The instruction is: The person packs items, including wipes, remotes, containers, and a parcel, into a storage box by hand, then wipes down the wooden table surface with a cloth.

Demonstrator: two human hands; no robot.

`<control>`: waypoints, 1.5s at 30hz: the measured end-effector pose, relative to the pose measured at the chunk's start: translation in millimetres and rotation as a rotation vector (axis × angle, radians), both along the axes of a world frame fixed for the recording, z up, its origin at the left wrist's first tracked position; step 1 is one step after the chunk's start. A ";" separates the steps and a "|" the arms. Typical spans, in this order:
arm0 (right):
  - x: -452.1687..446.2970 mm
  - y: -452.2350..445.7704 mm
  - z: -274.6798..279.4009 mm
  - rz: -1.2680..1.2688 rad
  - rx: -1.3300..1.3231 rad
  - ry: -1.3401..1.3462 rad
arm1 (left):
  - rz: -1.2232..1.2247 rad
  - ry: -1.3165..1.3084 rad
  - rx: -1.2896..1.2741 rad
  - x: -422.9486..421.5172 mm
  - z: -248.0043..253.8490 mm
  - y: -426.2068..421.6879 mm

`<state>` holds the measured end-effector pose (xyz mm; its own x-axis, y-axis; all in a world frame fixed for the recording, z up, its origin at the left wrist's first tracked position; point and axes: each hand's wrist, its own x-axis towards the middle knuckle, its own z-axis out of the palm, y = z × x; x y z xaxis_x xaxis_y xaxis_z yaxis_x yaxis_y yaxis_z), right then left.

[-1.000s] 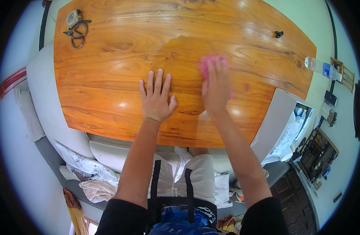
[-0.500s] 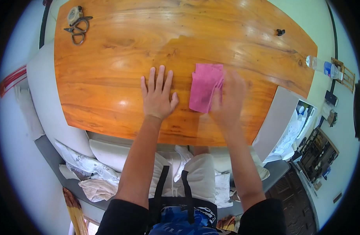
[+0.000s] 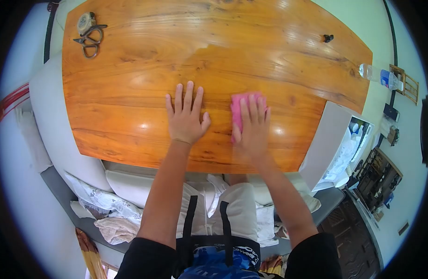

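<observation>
On the wooden table, my left hand rests palm down with its fingers spread, holding nothing. My right hand lies flat over a folded pink cloth, its fingers stretched out along the top. The thumb sits by the cloth's left edge. Most of the cloth is hidden under this hand; its far end and left side show.
At the far left are a tape measure and scissors. A small black object lies far right. A plastic bottle and an open box of items are at the right edge.
My right hand was blurred at the cloth's right side; now it covers the cloth. The cloth looks more bunched and its far end sits slightly nearer me. My left hand stays in place.
</observation>
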<state>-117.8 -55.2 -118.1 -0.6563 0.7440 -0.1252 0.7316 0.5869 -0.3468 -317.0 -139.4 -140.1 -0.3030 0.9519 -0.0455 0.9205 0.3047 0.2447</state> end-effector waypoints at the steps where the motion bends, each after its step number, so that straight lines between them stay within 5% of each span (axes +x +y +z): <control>1: -6.7 14.5 -4.2 -0.017 0.050 0.012 | 0.000 0.000 -0.003 0.4 0.5 0.0; 5: -32.3 55.6 -8.5 -0.134 0.131 0.051 | 0.004 -0.007 -0.001 1.4 2.1 -0.4; 13: -5.3 -35.6 3.8 -0.049 -0.083 0.022 | 0.005 -0.010 0.000 2.3 1.0 -0.4; 21: -55.2 102.4 -17.4 -0.200 0.193 0.129 | 0.000 0.001 0.003 1.0 0.0 -1.2; 28: -9.0 -25.4 8.0 -0.025 -0.078 0.014 | -0.001 0.017 0.020 2.1 -0.8 -0.7; 37: -58.8 74.3 -14.8 -0.288 0.153 0.105 | -0.004 0.009 -0.006 0.7 1.2 -0.9; 45: -24.0 -44.4 8.7 -0.072 -0.128 0.036 | 0.000 0.008 -0.007 1.0 0.1 -0.4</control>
